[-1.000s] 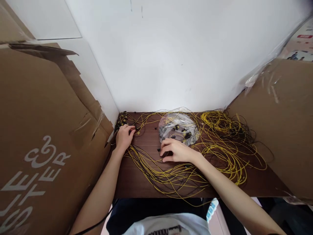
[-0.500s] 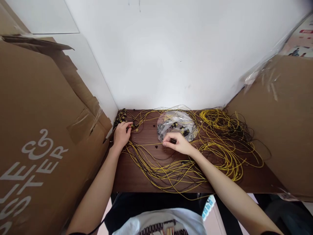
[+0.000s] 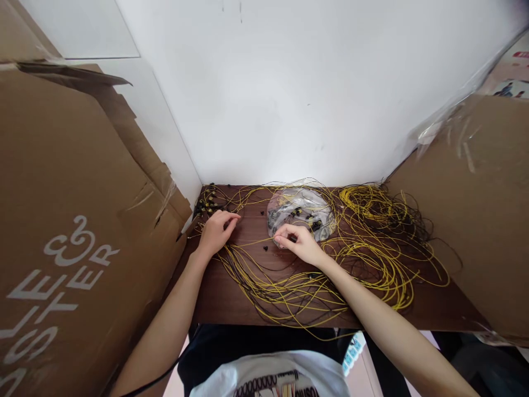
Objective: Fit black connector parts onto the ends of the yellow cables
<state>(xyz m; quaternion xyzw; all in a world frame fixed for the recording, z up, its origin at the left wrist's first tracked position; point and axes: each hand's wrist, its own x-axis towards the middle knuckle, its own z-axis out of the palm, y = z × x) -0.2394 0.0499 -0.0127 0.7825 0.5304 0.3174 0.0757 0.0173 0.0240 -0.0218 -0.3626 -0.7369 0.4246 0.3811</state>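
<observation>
My right hand (image 3: pixel 302 243) is closed in a pinch on a thin yellow wire (image 3: pixel 256 241), which stretches left across the table. My left hand (image 3: pixel 217 230) is closed too, thumb and forefinger together; whatever sits between them is too small to make out. Just behind it lies a cluster of small black and yellow connectors (image 3: pixel 209 201). A clear plastic bag (image 3: pixel 281 203) with black and yellow pieces in it lies behind my right hand. Below both hands runs a loose bundle of yellow and black wires (image 3: pixel 285 286).
Coiled yellow wires (image 3: pixel 367 201) heap at the table's right. Small black pieces (image 3: pixel 265 248) lie loose on the brown table (image 3: pixel 219 309). A large cardboard box (image 3: pixel 82 182) stands left, another cardboard box (image 3: pixel 479 220) right, and a white wall (image 3: pixel 264 110) rises behind.
My left hand has moved slightly right, away from the connector cluster, with its fingertips drawn together. My right hand keeps its pinch on the yellow wire in nearly the same place.
</observation>
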